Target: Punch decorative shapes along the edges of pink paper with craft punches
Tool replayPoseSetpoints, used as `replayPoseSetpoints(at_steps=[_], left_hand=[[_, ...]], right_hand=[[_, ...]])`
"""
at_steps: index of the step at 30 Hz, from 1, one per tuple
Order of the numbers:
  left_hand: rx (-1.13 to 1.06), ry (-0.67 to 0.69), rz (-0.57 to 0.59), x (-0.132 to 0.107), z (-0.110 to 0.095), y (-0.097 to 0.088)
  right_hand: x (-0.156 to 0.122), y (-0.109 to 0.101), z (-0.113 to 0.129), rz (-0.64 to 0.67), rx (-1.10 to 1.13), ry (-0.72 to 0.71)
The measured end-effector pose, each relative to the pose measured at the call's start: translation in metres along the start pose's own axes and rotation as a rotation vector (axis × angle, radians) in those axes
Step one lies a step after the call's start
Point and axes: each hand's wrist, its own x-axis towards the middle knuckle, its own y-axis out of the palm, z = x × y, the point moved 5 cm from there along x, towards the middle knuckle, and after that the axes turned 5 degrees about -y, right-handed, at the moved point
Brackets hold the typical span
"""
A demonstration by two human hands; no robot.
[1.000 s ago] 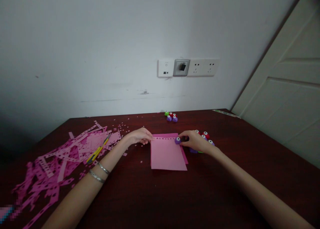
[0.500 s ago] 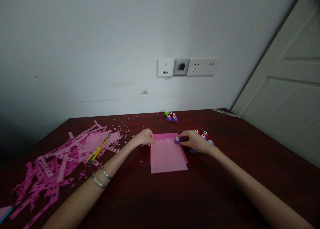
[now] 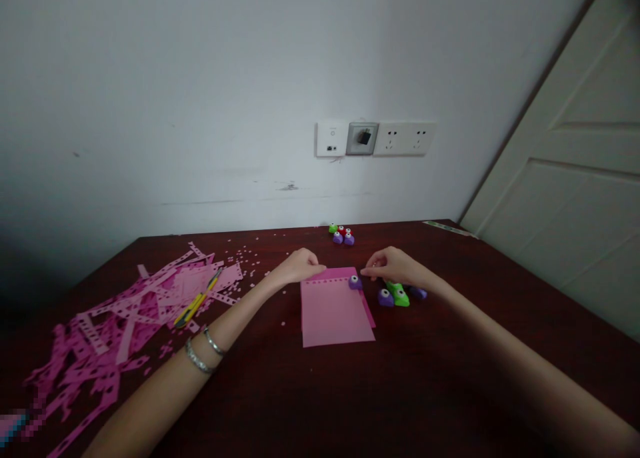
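Observation:
A light pink paper sheet [image 3: 336, 315] lies on a darker pink sheet [image 3: 345, 271] that shows along the top and right. A row of small punched holes runs near the light sheet's top edge. At that row's right end sits a purple craft punch [image 3: 355, 283] with an eye-like button. My left hand [image 3: 299, 266] hovers at the sheets' upper left, its thumb and forefinger reaching right, apart from the punch. Just right of the punch, my right hand [image 3: 393, 266] has its fingers loosely bent, with nothing visible in them. Its underside is partly hidden.
Beside my right hand are a green punch [image 3: 400, 295], a purple punch [image 3: 385, 298] and others partly covered. Several more punches [image 3: 342, 235] stand near the wall. Pink paper scraps [image 3: 125, 318] and a yellow utility knife [image 3: 195, 305] lie on the left.
My right hand has let go of the purple punch and moved slightly right. My left hand has left the sheet's left edge and moved right and up. The punch stays on the paper.

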Motion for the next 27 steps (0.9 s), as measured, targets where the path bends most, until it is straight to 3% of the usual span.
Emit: replayPoseSetpoints(at_steps=[3,6,11,16,20,27], left_hand=[[-0.075,-0.018,0.139,0.009,-0.012,0.010],[-0.155,-0.079,0.275,0.018,-0.020,0.025],[-0.187,-0.135,0.457,0.030,-0.028,0.047],[-0.213,-0.145,0.628,0.032,-0.033,0.057],[-0.238,-0.170,0.679,0.033,-0.036,0.058],[-0.237,-0.226,0.655,0.037,-0.035,0.061]], right_hand=[[0.007,0.005,-0.001,0.203,0.083,0.081],[0.014,0.011,0.000,0.319,0.122,0.117],[0.019,0.020,-0.003,0.439,0.128,0.161],[0.020,0.026,-0.009,0.499,0.188,0.224],[0.021,0.030,-0.007,0.542,0.237,0.261],[0.020,0.034,0.008,0.644,0.182,0.322]])
